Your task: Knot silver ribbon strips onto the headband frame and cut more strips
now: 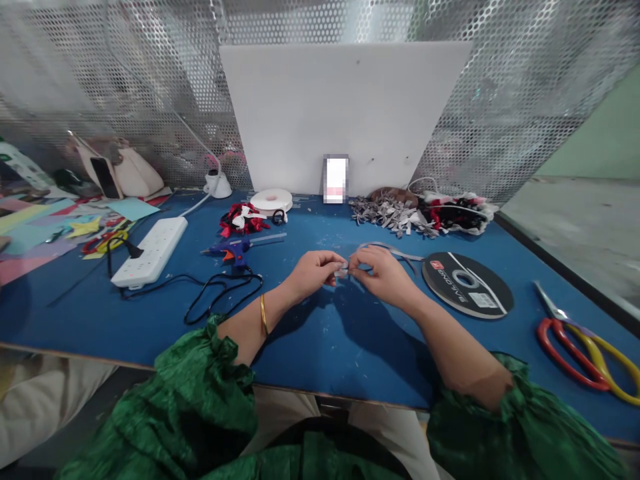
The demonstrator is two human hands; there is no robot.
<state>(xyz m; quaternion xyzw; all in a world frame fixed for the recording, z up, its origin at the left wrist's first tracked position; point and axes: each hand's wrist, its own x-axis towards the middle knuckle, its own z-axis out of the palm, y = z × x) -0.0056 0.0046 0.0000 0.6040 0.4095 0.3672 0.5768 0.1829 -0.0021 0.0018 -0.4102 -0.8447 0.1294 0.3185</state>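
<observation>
Over the middle of the blue table, my left hand (314,275) is closed, its thumb and fingertips pinching a small piece of pale grey ribbon (342,273). Close against it, my right hand (384,275) pinches the same ribbon from the other side. Fingers partly cover the ribbon, so its exact shape is hidden. Behind my right hand a strip of grey ribbon (411,257) runs toward a black ribbon spool (487,293) lying flat on the right. I cannot tell whether that strip joins the piece in my fingers.
Scissors (575,347) lie far right. Grey ribbon bits (390,217) and red-black bows (460,212) sit at the back. Left are a glue gun (233,250) with its cord, red and white bows (243,220), a white ribbon roll (271,200) and a power strip (150,253).
</observation>
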